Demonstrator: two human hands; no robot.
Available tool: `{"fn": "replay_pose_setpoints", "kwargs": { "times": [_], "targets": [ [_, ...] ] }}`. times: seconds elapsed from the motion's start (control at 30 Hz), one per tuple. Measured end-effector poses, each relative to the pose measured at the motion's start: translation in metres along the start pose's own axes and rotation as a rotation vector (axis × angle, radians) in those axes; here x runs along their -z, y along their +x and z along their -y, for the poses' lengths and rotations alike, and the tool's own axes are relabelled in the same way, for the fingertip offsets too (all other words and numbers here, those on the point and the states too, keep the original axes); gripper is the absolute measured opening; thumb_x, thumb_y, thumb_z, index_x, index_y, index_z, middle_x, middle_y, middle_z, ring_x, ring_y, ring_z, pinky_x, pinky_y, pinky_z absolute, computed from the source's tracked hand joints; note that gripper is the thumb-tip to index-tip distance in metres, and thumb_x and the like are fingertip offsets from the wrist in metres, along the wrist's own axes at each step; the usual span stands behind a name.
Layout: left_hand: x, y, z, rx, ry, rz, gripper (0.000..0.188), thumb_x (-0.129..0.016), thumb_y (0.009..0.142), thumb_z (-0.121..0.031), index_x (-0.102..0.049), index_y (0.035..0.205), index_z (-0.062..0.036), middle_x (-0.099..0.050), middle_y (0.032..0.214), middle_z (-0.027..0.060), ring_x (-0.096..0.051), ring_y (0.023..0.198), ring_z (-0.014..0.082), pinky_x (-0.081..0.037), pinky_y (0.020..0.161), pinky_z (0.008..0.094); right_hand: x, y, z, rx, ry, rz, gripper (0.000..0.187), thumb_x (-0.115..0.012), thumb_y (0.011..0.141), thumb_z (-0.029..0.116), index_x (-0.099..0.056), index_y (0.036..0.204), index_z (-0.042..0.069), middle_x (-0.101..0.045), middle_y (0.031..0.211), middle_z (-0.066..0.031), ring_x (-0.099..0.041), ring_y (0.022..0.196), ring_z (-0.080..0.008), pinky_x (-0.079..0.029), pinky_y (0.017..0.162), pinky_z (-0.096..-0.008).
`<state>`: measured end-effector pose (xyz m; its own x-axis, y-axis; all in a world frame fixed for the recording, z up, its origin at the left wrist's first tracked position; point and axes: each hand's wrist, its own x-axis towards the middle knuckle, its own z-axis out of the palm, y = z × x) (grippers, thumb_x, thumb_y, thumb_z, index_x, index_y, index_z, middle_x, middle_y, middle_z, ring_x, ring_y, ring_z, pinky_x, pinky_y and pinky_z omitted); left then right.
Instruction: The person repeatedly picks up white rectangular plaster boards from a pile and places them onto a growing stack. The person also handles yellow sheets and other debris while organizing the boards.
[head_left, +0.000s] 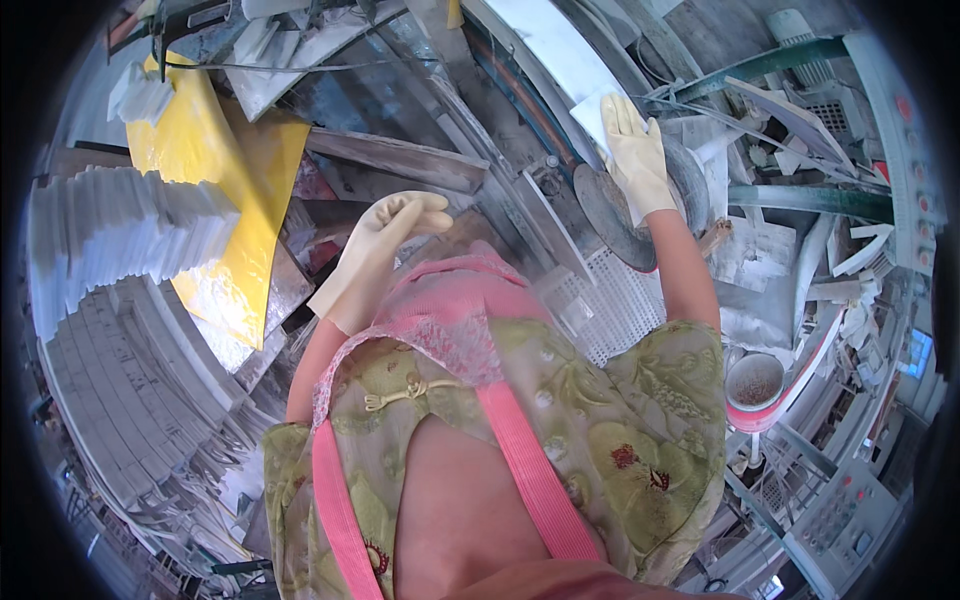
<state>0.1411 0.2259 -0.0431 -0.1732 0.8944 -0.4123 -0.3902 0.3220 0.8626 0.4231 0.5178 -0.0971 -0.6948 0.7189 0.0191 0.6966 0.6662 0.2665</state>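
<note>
My left hand point(385, 245), in a cream rubber glove, hangs in front of my chest with its fingers curled and nothing in it, above dusty grey slabs. My right hand point(635, 160), also gloved, is stretched forward with its fingers flat on a white flat piece point(592, 110) lying at a round grey grinding disc point(610, 215). The disc sits on a dusty machine bed just below that hand. A pink apron and a green flowered top fill the lower middle of the view.
Tall stacks of white tiles point(120, 240) stand at the left, with a yellow sheet point(225, 190) beside them. A white perforated basket point(610, 305) lies under the disc. A pink-rimmed bowl point(755, 385) and a control panel point(840, 515) sit at the right.
</note>
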Motion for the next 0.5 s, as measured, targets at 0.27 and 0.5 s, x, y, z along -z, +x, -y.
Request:
{"fn": "replay_pose_setpoints", "kwargs": {
  "times": [0.27, 0.5],
  "targets": [
    [0.008, -0.02, 0.003, -0.004, -0.107, -0.114, 0.036, -0.055, 0.106, -0.034, -0.066, 0.119, -0.0026, -0.073, 0.106, 0.0059, -0.067, 0.102, 0.0134, -0.049, 0.097, 0.0289, -0.03, 0.034, -0.013, 0.257, 0.172, -0.365, 0.075, -0.075, 0.083, 0.029, -0.045, 0.145, -0.003, -0.05, 0.145, -0.0249, -0.046, 0.137, -0.0384, -0.033, 0.117, -0.0466],
    [0.037, -0.045, 0.025, 0.019, -0.186, -0.141, 0.035, -0.06, 0.103, -0.034, -0.064, 0.118, -0.0033, -0.071, 0.104, 0.005, -0.067, 0.096, 0.0116, -0.054, 0.086, 0.0267, 0.047, 0.052, -0.002, -0.24, 0.839, 0.066, 0.053, -0.062, 0.1, 0.042, -0.063, 0.129, -0.002, -0.073, 0.105, -0.0138, -0.071, 0.089, -0.0219, -0.055, 0.077, -0.0359]
  ]
}}
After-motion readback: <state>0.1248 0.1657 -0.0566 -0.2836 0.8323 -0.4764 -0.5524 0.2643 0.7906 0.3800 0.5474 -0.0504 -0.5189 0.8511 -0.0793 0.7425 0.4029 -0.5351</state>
